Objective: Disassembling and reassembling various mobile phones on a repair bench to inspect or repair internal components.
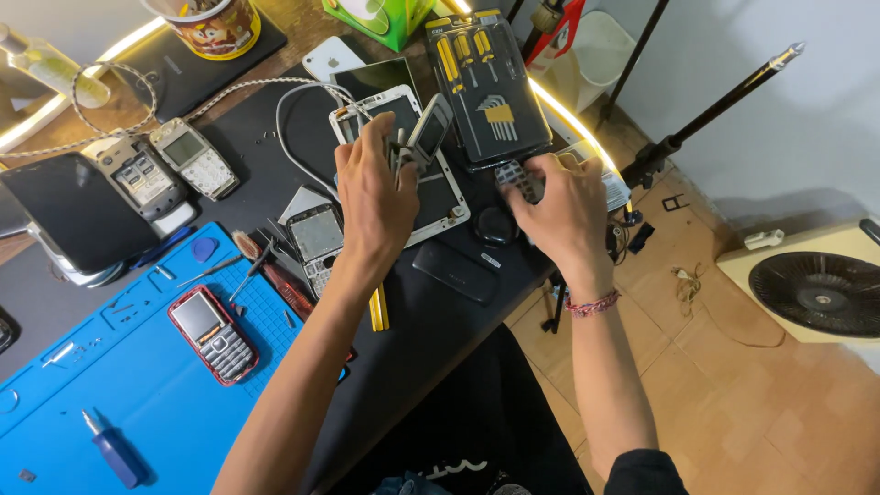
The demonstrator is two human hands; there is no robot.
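Observation:
My left hand [374, 197] holds a small grey flip phone [427, 128], lifted open above a white-framed tablet [442, 194] that lies on the dark table. My right hand [561, 206] grips a dark phone keypad part [519, 178] at the table's right edge, just below a black case of yellow-handled screwdrivers and hex keys [486, 78]. A black oval phone cover [456, 271] lies between my forearms. A round black part [495, 226] sits beside my right hand.
A blue work mat [101, 385] at the left carries a red bar phone [213, 333] and a blue screwdriver [112, 447]. Several opened old phones [194, 158], a black tablet [73, 213], a white cable and a tin cup sit behind. A fan [820, 291] stands on the tiled floor at right.

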